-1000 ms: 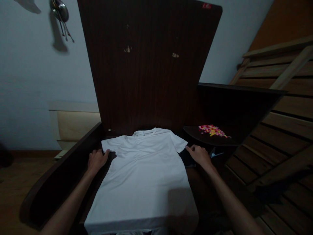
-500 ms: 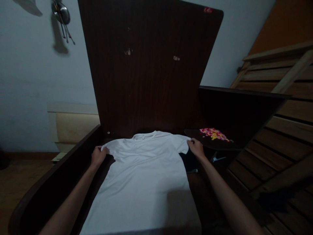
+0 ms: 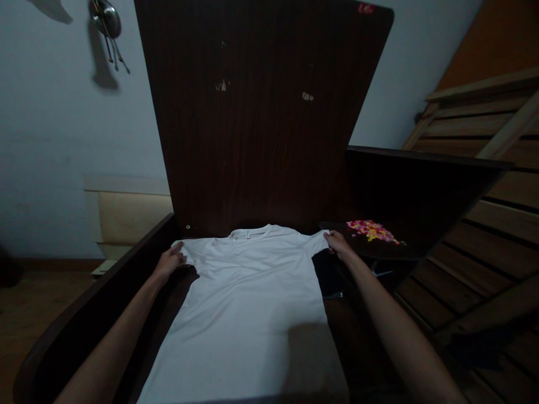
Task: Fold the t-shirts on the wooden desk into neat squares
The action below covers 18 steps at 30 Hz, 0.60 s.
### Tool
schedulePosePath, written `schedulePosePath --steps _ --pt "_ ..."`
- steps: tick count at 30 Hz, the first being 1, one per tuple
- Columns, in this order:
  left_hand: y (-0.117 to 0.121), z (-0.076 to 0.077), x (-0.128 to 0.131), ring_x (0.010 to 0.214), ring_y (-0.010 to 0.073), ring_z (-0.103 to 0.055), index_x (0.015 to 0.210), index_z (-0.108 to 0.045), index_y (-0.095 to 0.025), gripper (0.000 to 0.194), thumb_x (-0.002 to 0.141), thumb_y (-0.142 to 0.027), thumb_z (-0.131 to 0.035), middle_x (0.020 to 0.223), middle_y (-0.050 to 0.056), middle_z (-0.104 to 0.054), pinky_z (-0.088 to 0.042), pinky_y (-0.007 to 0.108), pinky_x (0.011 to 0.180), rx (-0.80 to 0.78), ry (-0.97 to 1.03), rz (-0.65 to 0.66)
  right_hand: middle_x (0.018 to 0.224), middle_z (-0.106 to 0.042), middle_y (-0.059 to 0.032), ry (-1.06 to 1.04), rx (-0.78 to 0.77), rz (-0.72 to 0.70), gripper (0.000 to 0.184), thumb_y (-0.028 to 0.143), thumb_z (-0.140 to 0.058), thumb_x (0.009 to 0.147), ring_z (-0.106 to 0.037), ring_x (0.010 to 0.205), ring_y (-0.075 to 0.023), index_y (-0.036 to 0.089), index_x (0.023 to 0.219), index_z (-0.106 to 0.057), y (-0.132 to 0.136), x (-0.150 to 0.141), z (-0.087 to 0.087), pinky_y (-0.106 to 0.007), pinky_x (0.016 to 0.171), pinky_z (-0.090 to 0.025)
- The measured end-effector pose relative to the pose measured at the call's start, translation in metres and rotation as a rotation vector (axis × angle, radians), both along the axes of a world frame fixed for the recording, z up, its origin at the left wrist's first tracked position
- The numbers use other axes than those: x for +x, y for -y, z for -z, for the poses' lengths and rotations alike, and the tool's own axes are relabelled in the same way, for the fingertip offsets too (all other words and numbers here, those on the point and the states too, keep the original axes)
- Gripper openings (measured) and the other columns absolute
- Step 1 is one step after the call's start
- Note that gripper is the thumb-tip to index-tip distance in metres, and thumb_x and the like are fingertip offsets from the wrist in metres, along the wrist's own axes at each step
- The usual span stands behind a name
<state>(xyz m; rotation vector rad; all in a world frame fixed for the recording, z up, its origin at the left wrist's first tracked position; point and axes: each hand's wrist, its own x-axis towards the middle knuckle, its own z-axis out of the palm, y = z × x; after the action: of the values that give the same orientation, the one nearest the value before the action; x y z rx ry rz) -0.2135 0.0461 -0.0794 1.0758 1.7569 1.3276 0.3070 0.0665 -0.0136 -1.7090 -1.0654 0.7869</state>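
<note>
we see a dim room with a pale blue-grey wall (image 3: 50,129), a metal fitting (image 3: 106,21) high at left casting a shadow below. a brown skirting (image 3: 54,264) meets the wooden floor (image 3: 46,297), near a cream panel (image 3: 135,221). before us stands a dark desk (image 3: 347,322), its tall back (image 3: 261,151) chipped in places, with a low shelf (image 3: 387,251) at right. beyond, we find a slatted wooden frame (image 3: 505,227) under an orange-brown surface (image 3: 497,45).

Left fingers (image 3: 178,246): straighter, unfurled from the fist of half a second ago.
Left sleeve (image 3: 190,250): end flatter, less bunched.
Right fingers (image 3: 333,238): gripping the cuff merely touched at first.
Right sleeve (image 3: 315,243): drawn outward from its earlier droop.
</note>
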Motion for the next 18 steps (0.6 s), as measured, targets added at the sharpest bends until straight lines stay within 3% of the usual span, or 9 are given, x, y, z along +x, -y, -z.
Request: schedulePosePath --steps 3,6,10,13,15,18 --pt "-0.005 -0.007 0.002 0.111 0.0273 -0.065 0.129 -0.062 -0.016 0.062 0.067 -0.012 -0.06 0.125 0.011 -0.067 -0.054 0.033 0.09 0.062 -0.223 0.01 0.04 -0.04 0.009 -0.035 0.024 -0.022 0.01 0.023 -0.05 0.089 -0.033 0.031 -0.0064 0.02 0.081 -0.046 -0.003 -0.003 -0.009 -0.016 0.034 -0.02" --pt "-0.007 -0.018 0.021 0.125 0.0308 -0.057 0.135 -0.058 -0.016 0.067 0.068 -0.016 -0.059 0.135 0.01 -0.062 -0.046 0.037 0.104 0.162 -0.485 0.123 0.04 -0.042 0.0091 -0.06 0.06 -0.054 0.007 0.02 -0.05 0.089 -0.033 0.03 -0.0055 0.019 0.082 -0.047 -0.008 -0.014 -0.017 -0.015 0.034 -0.02" --pt "-0.004 -0.024 0.061 0.134 0.0285 -0.048 0.144 -0.047 -0.014 0.075 0.07 -0.021 -0.054 0.147 0.01 -0.05 -0.037 0.036 0.112 0.332 -0.702 0.502 0.038 -0.043 0.0095 0.005 0.09 -0.244 0.007 0.023 -0.052 0.087 -0.033 0.028 -0.0074 0.018 0.092 -0.052 -0.008 -0.045 -0.02 -0.017 0.033 -0.018" --pt "-0.002 -0.02 0.081 0.12 0.0265 -0.06 0.15 -0.039 -0.02 0.078 0.075 -0.032 -0.058 0.148 0.01 -0.05 -0.046 0.034 0.103 0.281 -0.698 0.805 0.039 -0.046 0.0094 0.117 0.068 -0.499 0.025 0.036 -0.056 0.087 -0.034 0.03 -0.0082 0.017 0.104 -0.055 -0.002 -0.064 -0.019 -0.018 0.034 -0.019" --pt "-0.003 -0.018 0.083 0.103 0.0246 -0.068 0.151 -0.034 -0.021 0.077 0.081 -0.042 -0.055 0.14 0.012 -0.058 -0.051 0.035 0.093 0.178 -0.637 0.823 0.043 -0.048 0.0086 0.203 0.058 -0.628 0.036 0.046 -0.055 0.087 -0.037 0.033 -0.0086 0.017 0.108 -0.058 0.004 -0.067 -0.016 -0.019 0.036 -0.023" --pt "-0.011 -0.017 0.076 0.104 0.0258 -0.068 0.145 -0.044 -0.015 0.065 0.088 -0.046 -0.044 0.127 0.013 -0.067 -0.049 0.037 0.095 0.195 -0.604 0.627 0.054 -0.053 0.0061 0.384 0.121 -0.689 0.041 0.05 -0.059 0.083 -0.047 0.047 -0.0097 0.016 0.105 -0.063 0.011 -0.059 -0.011 -0.02 0.046 -0.034"
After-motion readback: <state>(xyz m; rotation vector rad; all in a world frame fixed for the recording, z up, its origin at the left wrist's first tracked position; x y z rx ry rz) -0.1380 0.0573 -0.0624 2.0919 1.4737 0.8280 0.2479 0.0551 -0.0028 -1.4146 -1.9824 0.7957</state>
